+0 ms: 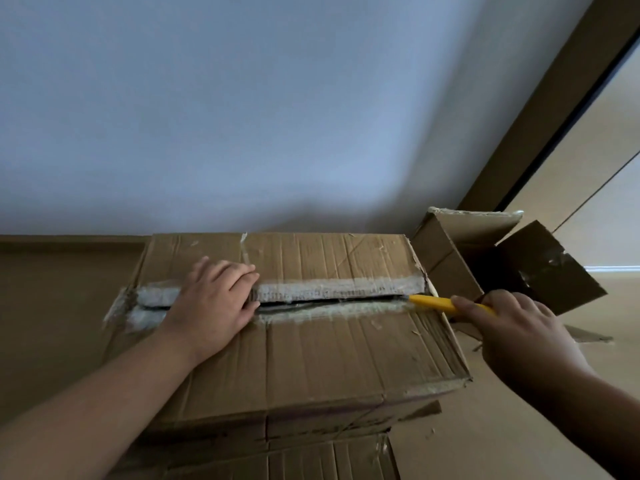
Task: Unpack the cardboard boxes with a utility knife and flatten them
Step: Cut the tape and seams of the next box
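Forearms nearest. Left hand [213, 303] lay flat, fingers relaxed, pressing the cardboard box [294, 341] across its taped seam [332, 299]. Right hand [512, 327] gripped a yellow utility knife [433, 303], tip at the seam's right end. Cardboard looked light, creased, stiff enough; best steadied from the top. Opened second box [485, 258] beside it, on tan floor [519, 427] against a pale wall [277, 116].

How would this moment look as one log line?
left hand presses box | right hand holds yellow utility knife at seam end
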Motion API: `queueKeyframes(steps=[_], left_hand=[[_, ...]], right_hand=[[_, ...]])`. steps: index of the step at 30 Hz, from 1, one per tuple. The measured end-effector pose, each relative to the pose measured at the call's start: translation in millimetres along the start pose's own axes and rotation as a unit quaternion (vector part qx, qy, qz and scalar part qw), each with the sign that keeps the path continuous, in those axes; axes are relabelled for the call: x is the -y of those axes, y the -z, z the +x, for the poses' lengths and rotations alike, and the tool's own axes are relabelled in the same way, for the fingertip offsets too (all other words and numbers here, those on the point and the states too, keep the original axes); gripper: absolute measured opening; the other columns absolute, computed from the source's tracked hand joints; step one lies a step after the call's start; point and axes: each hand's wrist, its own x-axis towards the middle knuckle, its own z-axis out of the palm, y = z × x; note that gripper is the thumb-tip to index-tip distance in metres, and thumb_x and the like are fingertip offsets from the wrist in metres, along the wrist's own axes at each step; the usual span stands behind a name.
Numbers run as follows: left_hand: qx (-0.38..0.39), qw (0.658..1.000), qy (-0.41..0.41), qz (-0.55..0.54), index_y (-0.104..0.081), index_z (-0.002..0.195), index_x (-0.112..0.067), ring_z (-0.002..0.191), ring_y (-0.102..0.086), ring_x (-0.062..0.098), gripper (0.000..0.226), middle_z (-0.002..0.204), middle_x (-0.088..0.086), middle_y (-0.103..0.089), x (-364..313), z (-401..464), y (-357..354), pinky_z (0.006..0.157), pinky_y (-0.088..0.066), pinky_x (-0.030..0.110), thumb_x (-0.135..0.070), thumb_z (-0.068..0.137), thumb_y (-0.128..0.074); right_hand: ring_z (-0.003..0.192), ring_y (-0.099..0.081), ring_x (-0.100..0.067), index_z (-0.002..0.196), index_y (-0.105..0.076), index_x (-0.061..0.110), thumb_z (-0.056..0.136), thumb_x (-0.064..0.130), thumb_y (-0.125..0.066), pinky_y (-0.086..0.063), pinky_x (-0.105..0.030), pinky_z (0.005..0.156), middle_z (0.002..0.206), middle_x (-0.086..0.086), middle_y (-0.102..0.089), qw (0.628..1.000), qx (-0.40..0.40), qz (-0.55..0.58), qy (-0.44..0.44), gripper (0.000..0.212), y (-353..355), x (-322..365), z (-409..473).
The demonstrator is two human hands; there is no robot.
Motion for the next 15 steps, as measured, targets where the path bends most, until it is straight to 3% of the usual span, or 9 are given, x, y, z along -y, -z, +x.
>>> queueKeyframes(steps=[8,15], left_hand=[[0.015,1.000,-0.008,0.009,-0.072,0.111,-0.013,0.107,-0.060,0.028,0.049,0.118,0.002,-0.067,2.1,-2.3,-0.5,0.097,-0.041,0.055,-0.042,0.088,-0.040],[-0.003,1.000,-0.028,0.012,-0.071,0.112,-0.015,0.107,-0.062,0.028,0.043,0.118,0.001,-0.067,2.0,-5.4,-1.2,0.102,-0.038,0.054,-0.036,0.092,-0.040]], right_hand=[[0.080,-0.061,-0.030,0.126,-0.065,0.022,0.065,0.015,-0.083,-0.055,-0.046,0.066,0.092,-0.012,-0.061,0.999,-0.019,-0.042,0.014,0.064,-4.4,-29.7,0.9],[0.077,-0.060,-0.031,0.121,-0.070,0.019,0.065,0.005,-0.080,-0.054,-0.045,0.065,0.089,-0.010,-0.062,0.996,-0.079,-0.004,0.037,0.058,-4.3,-41.1,3.7]])
